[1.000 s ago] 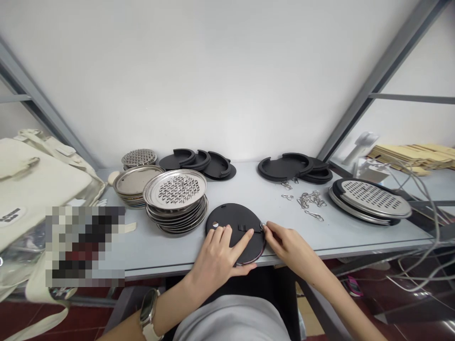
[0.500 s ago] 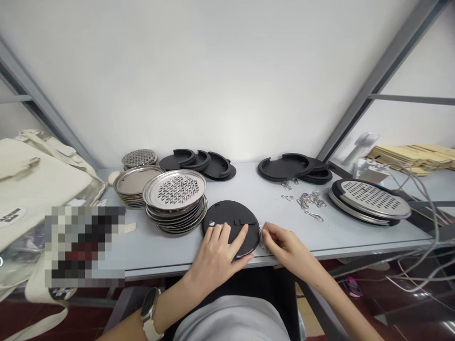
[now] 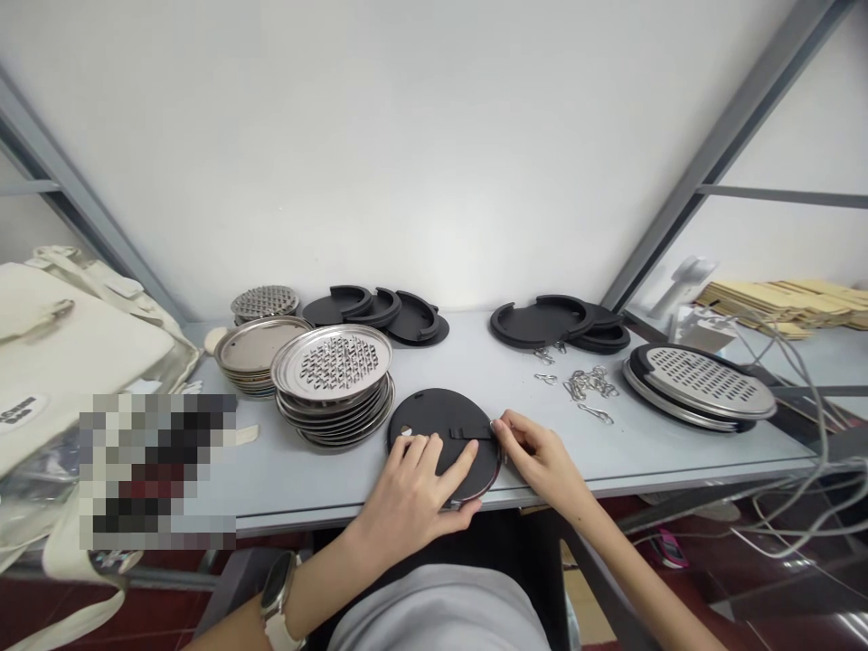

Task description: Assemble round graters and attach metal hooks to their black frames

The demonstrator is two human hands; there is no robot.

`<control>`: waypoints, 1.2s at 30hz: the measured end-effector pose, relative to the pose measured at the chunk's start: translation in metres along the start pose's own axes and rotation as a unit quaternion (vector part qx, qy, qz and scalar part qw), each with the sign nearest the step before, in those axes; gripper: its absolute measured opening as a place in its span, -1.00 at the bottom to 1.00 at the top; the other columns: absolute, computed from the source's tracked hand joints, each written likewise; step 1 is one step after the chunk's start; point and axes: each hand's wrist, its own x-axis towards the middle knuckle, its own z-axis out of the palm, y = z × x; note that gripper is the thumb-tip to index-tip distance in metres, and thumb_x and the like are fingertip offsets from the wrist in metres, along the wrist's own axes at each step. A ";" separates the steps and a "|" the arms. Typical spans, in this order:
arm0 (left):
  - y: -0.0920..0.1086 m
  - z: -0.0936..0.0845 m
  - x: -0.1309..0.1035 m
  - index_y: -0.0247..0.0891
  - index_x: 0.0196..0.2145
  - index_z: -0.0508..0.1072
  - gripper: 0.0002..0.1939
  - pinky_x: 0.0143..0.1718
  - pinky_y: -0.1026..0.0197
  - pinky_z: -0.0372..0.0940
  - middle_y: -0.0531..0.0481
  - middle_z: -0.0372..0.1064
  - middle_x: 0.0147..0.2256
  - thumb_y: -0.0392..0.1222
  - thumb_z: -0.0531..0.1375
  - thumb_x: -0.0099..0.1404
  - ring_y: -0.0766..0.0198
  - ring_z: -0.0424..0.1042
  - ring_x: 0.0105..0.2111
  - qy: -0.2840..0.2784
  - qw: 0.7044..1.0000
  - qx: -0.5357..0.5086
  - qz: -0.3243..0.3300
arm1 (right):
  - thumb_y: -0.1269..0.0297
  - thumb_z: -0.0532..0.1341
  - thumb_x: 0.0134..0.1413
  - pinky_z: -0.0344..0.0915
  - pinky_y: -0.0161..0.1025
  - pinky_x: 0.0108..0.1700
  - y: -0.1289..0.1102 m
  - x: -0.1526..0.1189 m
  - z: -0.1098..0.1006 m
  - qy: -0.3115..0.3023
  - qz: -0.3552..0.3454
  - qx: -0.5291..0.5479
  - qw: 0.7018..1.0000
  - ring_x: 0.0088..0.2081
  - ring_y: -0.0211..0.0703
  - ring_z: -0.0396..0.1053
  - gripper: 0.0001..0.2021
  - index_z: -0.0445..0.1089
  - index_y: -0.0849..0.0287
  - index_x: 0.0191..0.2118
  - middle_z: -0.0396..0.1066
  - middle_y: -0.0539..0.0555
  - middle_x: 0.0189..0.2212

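Observation:
A black round disc [image 3: 434,416] with a small hole and a raised tab lies at the table's front edge. My left hand [image 3: 413,488] rests over its lower part, fingers on top and thumb at the near rim. At the disc's right rim, beside the tab, my right hand [image 3: 533,448] pinches a small metal clip [image 3: 495,424], mostly hidden by the fingertips. Loose metal clips [image 3: 591,383] lie in a pile to the right. A stack of round metal grater plates [image 3: 339,363] stands just left of the disc.
Black round holders [image 3: 542,321] lie along the wall, with more [image 3: 413,316] at left. Grater discs [image 3: 709,375] are stacked at right, near white cables [image 3: 824,425] and wooden pieces [image 3: 779,303]. Cream bags [image 3: 81,353] fill the left side. Metal posts [image 3: 725,154] flank the table.
My right hand has moved slightly up and left, bringing the clip against the disc's rim by the tab. The disc has turned a little under my left hand.

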 end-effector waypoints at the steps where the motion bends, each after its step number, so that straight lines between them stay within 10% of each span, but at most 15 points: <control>1: 0.000 -0.001 0.000 -0.15 0.21 0.23 -0.44 -0.01 -0.08 0.17 -0.21 0.29 -0.15 0.06 0.10 0.30 0.02 0.30 -0.12 -0.004 1.000 -0.012 -0.004 | 0.07 -0.02 0.29 -0.04 -0.34 -0.48 0.001 0.001 0.000 0.003 -0.002 -0.004 1.000 -0.54 -0.32 -0.09 -0.63 0.00 0.13 -0.50 -0.11 -0.13 -0.61; 10: 0.000 -0.001 0.000 -0.22 0.20 0.23 -0.48 0.09 -0.02 0.13 -0.26 0.18 0.13 -0.05 0.09 0.33 0.03 0.23 0.07 -0.005 0.999 -0.049 0.003 | 0.08 -0.02 0.29 -0.02 -0.34 -0.48 -0.003 0.008 0.002 0.009 0.001 -0.052 0.999 -0.56 -0.33 -0.04 -0.63 -0.01 0.13 -0.51 -0.05 -0.13 -0.62; 36: 0.001 0.002 -0.001 -0.27 0.20 0.23 -0.48 0.08 0.01 0.16 -0.27 0.19 0.16 -0.05 0.07 0.34 0.01 0.26 0.07 0.006 1.000 -0.014 0.013 | 0.06 -0.04 0.28 -0.05 -0.33 -0.52 -0.001 0.007 0.000 0.004 -0.012 -0.066 0.998 -0.59 -0.33 -0.06 -0.59 -0.07 0.12 -0.55 -0.08 -0.13 -0.66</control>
